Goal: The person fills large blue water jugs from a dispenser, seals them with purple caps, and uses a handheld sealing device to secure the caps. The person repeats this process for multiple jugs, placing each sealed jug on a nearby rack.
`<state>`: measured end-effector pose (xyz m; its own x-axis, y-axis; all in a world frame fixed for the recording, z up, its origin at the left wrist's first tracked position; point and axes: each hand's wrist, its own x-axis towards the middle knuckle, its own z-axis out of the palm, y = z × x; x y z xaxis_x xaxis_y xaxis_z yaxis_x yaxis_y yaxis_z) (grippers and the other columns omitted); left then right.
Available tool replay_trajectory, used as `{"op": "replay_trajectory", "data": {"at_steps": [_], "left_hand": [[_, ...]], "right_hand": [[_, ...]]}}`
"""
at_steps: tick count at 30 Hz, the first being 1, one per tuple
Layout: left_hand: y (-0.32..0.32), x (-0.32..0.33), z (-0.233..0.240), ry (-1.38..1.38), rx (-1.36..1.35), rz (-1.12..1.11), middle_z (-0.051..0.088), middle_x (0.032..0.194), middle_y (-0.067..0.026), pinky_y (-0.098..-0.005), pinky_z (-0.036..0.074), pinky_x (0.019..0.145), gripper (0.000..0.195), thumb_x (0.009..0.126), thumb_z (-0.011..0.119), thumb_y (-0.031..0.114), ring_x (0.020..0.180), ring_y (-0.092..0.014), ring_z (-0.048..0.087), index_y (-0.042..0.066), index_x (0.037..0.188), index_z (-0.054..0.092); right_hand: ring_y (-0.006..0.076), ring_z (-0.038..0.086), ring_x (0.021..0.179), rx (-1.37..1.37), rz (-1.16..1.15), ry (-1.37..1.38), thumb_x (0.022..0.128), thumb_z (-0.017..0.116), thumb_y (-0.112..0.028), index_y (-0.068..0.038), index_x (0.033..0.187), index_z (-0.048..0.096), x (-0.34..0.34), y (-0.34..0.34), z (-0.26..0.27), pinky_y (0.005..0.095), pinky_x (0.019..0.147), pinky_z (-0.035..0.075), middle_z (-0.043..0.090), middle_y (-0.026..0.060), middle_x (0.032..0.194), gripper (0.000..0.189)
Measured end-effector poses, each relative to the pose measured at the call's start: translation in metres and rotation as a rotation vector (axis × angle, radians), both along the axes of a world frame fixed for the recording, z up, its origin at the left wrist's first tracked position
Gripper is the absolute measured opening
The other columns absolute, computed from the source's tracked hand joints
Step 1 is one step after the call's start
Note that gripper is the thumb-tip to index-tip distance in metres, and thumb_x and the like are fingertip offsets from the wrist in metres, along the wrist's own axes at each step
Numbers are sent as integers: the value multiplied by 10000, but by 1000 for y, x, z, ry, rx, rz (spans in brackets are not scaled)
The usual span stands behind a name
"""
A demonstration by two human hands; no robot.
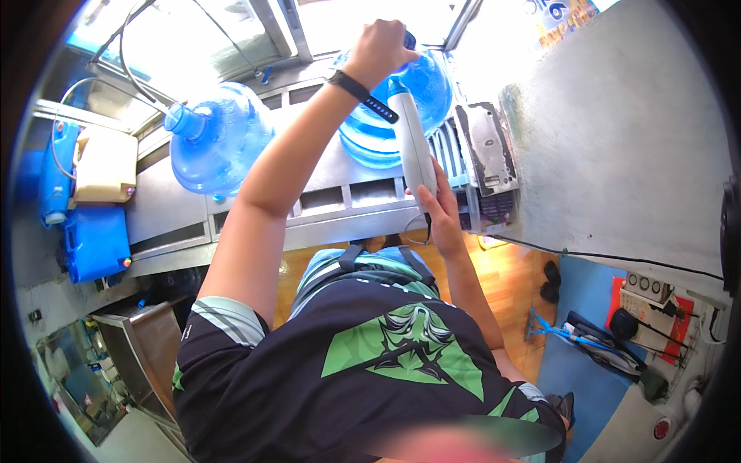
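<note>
My left hand (382,46) grips the top of a large blue water bottle (431,89) standing upright on the metal counter. A dark blue cap (410,40) shows beside its fingers; the neck is mostly hidden by the hand. My right hand (443,211) holds the lower end of a white hand-held electric tool (410,130), which looks like a heat gun or hair dryer. Its teal tip (397,86) points up toward the bottle's neck, just below my left hand. A cord leaves the tool's lower end.
A second blue water bottle (223,139), uncapped, has a thin tube in its neck. Blue jerrycans (95,243) and a cream jerrycan (104,165) stand at the left. The slatted metal counter (315,223) ends near a grey wall (613,127). A black cable (608,258) runs along the wall.
</note>
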<state>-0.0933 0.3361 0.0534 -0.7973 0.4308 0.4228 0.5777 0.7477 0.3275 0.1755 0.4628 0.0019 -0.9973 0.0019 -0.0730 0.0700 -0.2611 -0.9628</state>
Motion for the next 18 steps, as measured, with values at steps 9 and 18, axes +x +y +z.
{"op": "replay_trajectory", "data": {"at_steps": [9, 18], "left_hand": [[-28, -31, 78, -432, -184, -588, 717, 862, -75, -290, 527, 737, 397, 597, 812, 81, 778, -156, 661, 61, 983, 721], [-21, -17, 90, -302, -195, -593, 724, 795, -63, -274, 534, 682, 284, 585, 827, 121, 716, -147, 677, 62, 855, 758]], "right_hand": [[152, 489, 1108, 4, 11, -21, 956, 512, -167, 4, 1463, 266, 3, 1, -5, 275, 957, 384, 481, 123, 1292, 589], [145, 523, 1055, 36, -37, 48, 961, 520, -203, 9, 1449, 298, 2, -16, -10, 295, 937, 428, 503, 118, 1276, 576]]}}
